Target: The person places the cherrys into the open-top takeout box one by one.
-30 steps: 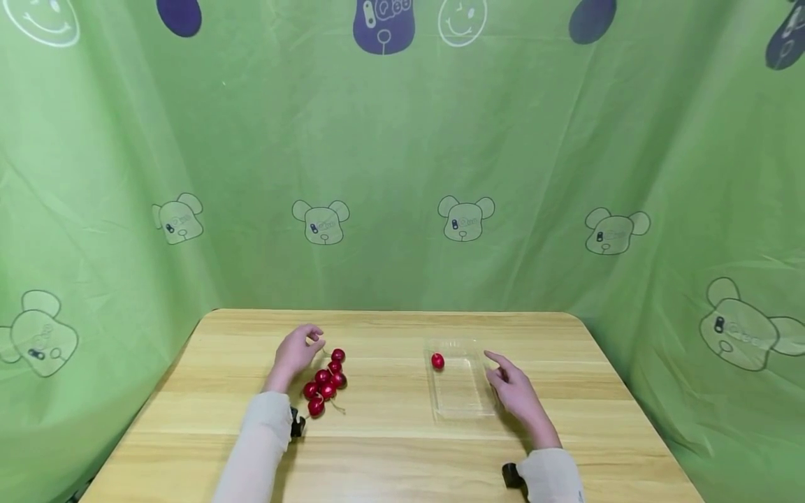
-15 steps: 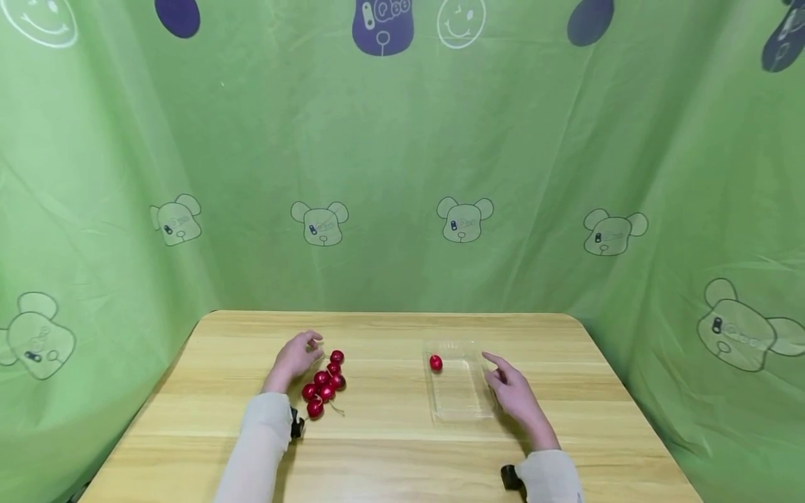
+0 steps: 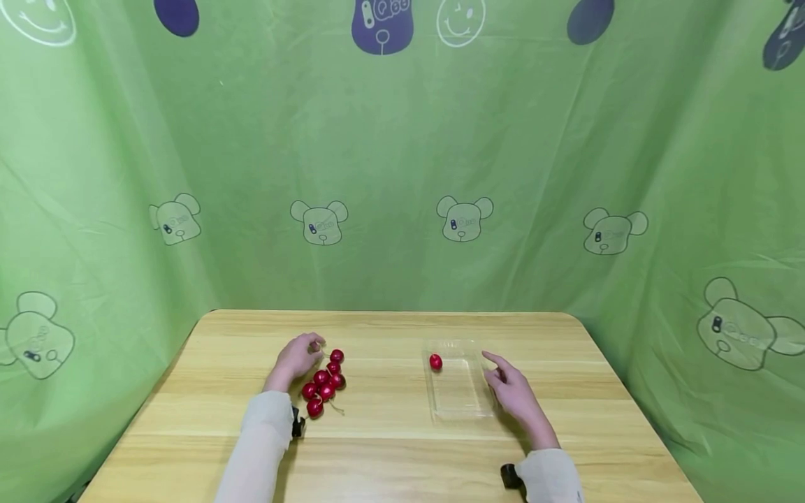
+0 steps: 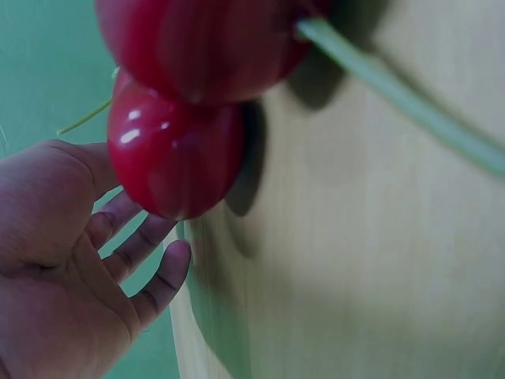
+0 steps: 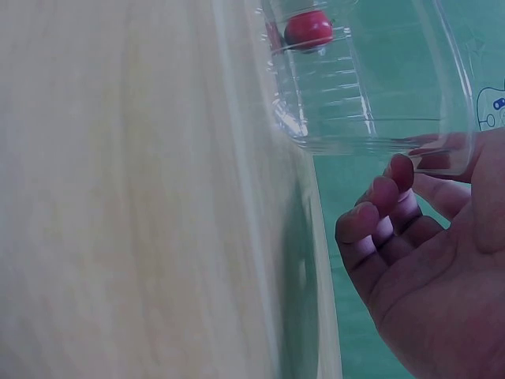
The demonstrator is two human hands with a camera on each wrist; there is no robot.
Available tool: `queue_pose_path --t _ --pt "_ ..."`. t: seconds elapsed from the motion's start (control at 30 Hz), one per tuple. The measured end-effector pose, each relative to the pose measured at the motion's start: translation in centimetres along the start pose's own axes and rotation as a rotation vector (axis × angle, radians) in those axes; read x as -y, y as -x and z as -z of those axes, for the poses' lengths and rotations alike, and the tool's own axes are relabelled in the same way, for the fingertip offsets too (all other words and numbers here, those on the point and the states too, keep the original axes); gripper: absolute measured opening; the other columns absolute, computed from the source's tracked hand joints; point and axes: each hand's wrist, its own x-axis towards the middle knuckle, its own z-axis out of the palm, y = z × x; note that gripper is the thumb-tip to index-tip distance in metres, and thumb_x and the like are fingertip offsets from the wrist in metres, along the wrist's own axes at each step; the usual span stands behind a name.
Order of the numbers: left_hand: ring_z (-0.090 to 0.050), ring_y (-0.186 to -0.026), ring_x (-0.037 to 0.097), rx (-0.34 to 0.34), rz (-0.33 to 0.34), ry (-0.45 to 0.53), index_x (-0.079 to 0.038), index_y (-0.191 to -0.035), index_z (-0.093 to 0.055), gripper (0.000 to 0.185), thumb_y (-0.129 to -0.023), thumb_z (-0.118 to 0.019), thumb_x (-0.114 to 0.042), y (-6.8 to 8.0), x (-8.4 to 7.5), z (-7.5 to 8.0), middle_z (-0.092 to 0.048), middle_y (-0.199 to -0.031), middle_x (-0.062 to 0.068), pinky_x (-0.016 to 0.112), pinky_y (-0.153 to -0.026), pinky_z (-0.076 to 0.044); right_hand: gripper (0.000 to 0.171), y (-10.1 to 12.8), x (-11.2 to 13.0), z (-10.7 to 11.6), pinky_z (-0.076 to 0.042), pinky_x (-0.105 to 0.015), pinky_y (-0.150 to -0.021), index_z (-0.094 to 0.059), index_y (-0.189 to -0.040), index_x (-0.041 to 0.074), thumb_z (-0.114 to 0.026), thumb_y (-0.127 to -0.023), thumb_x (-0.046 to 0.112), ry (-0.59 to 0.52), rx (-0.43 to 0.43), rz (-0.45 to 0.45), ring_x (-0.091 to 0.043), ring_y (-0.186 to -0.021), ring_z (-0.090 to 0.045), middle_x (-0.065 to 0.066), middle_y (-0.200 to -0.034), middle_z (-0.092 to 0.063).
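Observation:
My left hand reaches to the far end of a group of red cherries, its fingertips right at the stem of the farthest cherry. In the left wrist view, nearer cherries hide the thumb and index tips, and I cannot tell whether they pinch the stem. The other fingers spread loosely. A clear plastic box stands to the right with one cherry in its far left corner. My right hand is at the box's right side, index finger extended along the wall, other fingers loosely bent.
Both hands work over a light wooden table. Bare tabletop lies between the cherries and the box. A green curtain with bear prints surrounds the table at the back and sides. A black wrist camera sits on the right wrist.
The left hand's fingertips have come down and closer to the farthest cherry's stem. The right hand, the box and the cherries look unmoved.

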Motion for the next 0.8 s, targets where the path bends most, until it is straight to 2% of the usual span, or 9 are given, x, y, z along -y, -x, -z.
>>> queue_pose_path --t 0.47,0.8 --pt "-0.065 -0.101 0.027 -0.020 0.007 0.011 -0.005 -0.115 -0.070 0.020 -0.096 -0.067 -0.003 -0.05 0.25 -0.22 -0.070 -0.106 0.010 0.054 -0.098 -0.052 0.047 -0.17 -0.34 -0.05 -0.042 -0.028 -0.059 -0.046 -0.155 0.009 -0.052 -0.108 0.014 -0.004 -0.003 -0.002 -0.014 -0.065 -0.045 -0.008 -0.088 -0.055" --pt "-0.066 -0.094 0.025 -0.070 0.039 0.038 -0.007 -0.106 -0.073 0.011 -0.100 -0.066 -0.011 -0.26 0.48 -0.26 -0.073 -0.103 0.009 0.050 -0.093 -0.054 0.048 -0.12 -0.32 -0.04 -0.042 -0.027 -0.057 -0.045 -0.155 0.008 -0.052 -0.108 0.014 -0.018 -0.002 -0.006 -0.013 -0.064 -0.045 -0.009 -0.089 -0.056"
